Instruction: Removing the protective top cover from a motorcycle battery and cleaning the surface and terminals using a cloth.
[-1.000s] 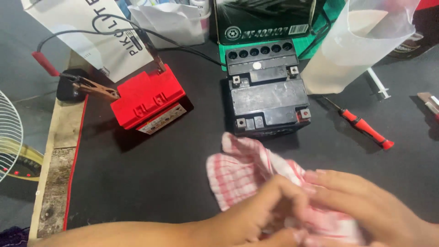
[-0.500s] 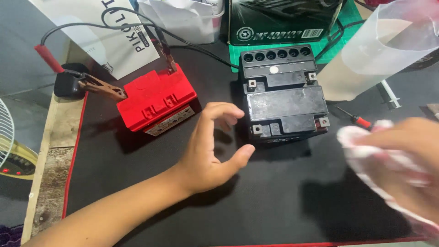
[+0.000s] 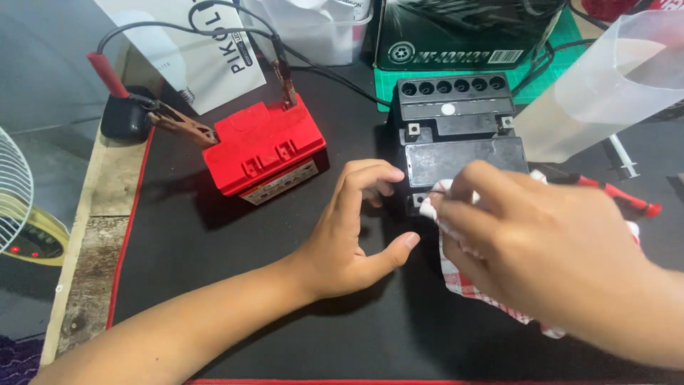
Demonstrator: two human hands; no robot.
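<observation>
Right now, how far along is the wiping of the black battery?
Done: the red-and-white cloth is in the right hand and pressed on the black battery at its near edge. In hand: the left hand steadies its near left corner. Left: the rest of the top, with its six open holes, lies beyond the cloth.

battery [image 3: 456,139]: near face at 6 o'clock hidden by right hand [image 3: 541,249] | cloth [image 3: 463,281]: mostly covered by that hand | screwdriver [image 3: 627,202]: tip hidden | fan [image 3: 16,192]: cut off at 9 o'clock
</observation>
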